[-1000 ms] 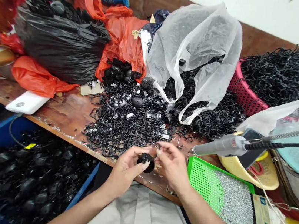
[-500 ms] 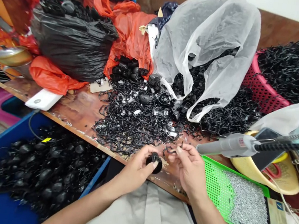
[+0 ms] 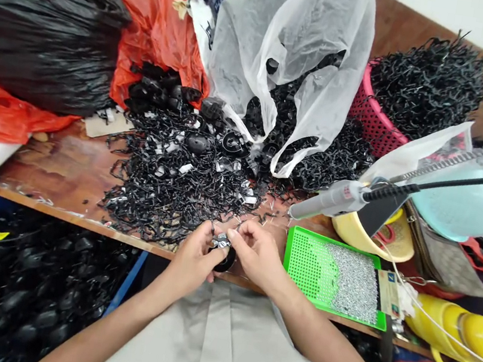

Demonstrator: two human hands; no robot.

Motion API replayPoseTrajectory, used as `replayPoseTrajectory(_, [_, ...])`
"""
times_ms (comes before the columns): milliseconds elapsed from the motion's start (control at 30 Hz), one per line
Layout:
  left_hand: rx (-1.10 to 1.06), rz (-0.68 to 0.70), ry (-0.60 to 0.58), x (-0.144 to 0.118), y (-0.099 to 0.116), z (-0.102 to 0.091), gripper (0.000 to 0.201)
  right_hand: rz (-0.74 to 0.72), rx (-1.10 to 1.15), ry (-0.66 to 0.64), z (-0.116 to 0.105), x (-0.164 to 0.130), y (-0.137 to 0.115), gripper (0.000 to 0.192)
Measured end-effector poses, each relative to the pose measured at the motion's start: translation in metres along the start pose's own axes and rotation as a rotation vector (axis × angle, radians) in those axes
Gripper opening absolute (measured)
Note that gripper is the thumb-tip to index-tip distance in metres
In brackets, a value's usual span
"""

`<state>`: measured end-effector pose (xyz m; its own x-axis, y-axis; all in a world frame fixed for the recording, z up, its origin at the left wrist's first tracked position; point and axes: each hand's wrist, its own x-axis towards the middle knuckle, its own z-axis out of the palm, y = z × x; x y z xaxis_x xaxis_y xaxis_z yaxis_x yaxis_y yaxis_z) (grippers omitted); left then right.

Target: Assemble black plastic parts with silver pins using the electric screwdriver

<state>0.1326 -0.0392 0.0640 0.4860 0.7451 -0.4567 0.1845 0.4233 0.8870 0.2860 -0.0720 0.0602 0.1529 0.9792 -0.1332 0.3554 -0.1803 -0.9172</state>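
Note:
My left hand [image 3: 193,258] is closed round a small black round plastic part [image 3: 224,261], with something pale or shiny on its upper side. My right hand [image 3: 260,256] has come up against that part, thumb and forefinger pinched at its top. A dark end of a thin black strip [image 3: 238,226] shows by the right fingertips; the rest is hidden by the fingers. Just beyond both hands spreads a heap of short black strips [image 3: 167,194], mixed with pale scraps and a few round black parts.
A green tray [image 3: 300,274] of small silver metal pieces lies to the right, below a grey electric screwdriver [image 3: 326,206] hanging on a cable. Behind are a white plastic bag [image 3: 292,25] and a pink basket [image 3: 369,115] of black strips. A blue bin [image 3: 124,284] of black parts stands lower left.
My right hand, which held a thin black strip apart from the round part, has moved left to meet it. The view has swung to the right.

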Motion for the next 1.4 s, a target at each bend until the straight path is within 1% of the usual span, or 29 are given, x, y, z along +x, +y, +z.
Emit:
replayPoseTrajectory(133, [-0.059,-0.039,-0.015,-0.002,0.0,0.001,0.027,-0.04,-0.087,0.016,0.001,-0.002,-0.001,0.028])
replayPoseTrajectory(367, [-0.135,-0.019,-0.075,-0.003,-0.004,-0.001,0.025,-0.113,-0.181,0.019,0.0,-0.008,-0.005,0.025])
replayPoseTrajectory(400, [-0.137,-0.017,-0.072,-0.003,-0.003,0.0,0.025,-0.106,-0.174,0.0,-0.001,-0.007,-0.005,0.025])
replayPoseTrajectory(533, [-0.114,0.02,-0.06,-0.006,0.003,0.003,0.025,-0.038,-0.081,-0.154,-0.008,-0.001,-0.003,0.028])
replayPoseTrajectory(567, [-0.113,0.026,-0.058,-0.007,0.004,0.004,0.025,-0.03,-0.066,-0.167,-0.008,0.0,-0.002,0.029])
replayPoseTrajectory(667, [-0.119,0.019,-0.051,-0.008,0.004,0.002,0.023,-0.037,-0.057,-0.119,-0.007,-0.004,-0.001,0.028])
replayPoseTrajectory(800, [-0.204,-0.021,-0.103,-0.008,-0.001,-0.003,0.02,-0.051,-0.063,-0.05,-0.001,-0.012,0.002,0.028])
replayPoseTrajectory(867, [-0.206,-0.047,-0.07,-0.008,-0.003,-0.004,0.02,-0.051,-0.064,-0.04,0.002,-0.014,0.004,0.027])
replayPoseTrajectory(967, [-0.133,-0.067,-0.007,-0.008,-0.007,-0.003,0.017,-0.053,-0.067,-0.054,0.004,-0.014,0.008,0.026])
replayPoseTrajectory(1067, [-0.083,-0.077,0.012,-0.005,-0.011,-0.005,0.016,-0.042,-0.039,-0.122,0.001,-0.012,0.011,0.028])
replayPoseTrajectory(1133, [-0.084,-0.083,0.041,-0.002,-0.013,-0.008,0.017,-0.061,-0.04,-0.154,-0.006,-0.008,0.013,0.025])
replayPoseTrajectory(1167, [-0.09,-0.082,0.063,-0.001,-0.014,-0.009,0.018,-0.084,-0.078,-0.122,-0.011,-0.005,0.015,0.022])
replayPoseTrajectory(1200, [-0.095,-0.076,0.086,-0.001,-0.014,-0.01,0.02,-0.109,-0.145,-0.059,-0.016,-0.002,0.017,0.019])
replayPoseTrajectory(1267, [-0.089,-0.06,0.096,-0.002,-0.013,-0.011,0.024,-0.136,-0.36,0.139,-0.026,0.006,0.024,0.024])
replayPoseTrajectory(1300, [-0.081,-0.05,0.081,-0.003,-0.012,-0.01,0.024,-0.118,-0.481,0.174,-0.03,0.01,0.029,0.029])
replayPoseTrajectory(1367, [-0.061,-0.029,0.024,-0.005,-0.012,-0.007,0.023,-0.066,-0.637,0.15,-0.033,0.018,0.039,0.03])
replayPoseTrajectory(1400, [-0.054,-0.004,0.014,-0.005,-0.012,-0.005,0.024,-0.07,-0.673,0.136,-0.033,0.021,0.042,0.029])
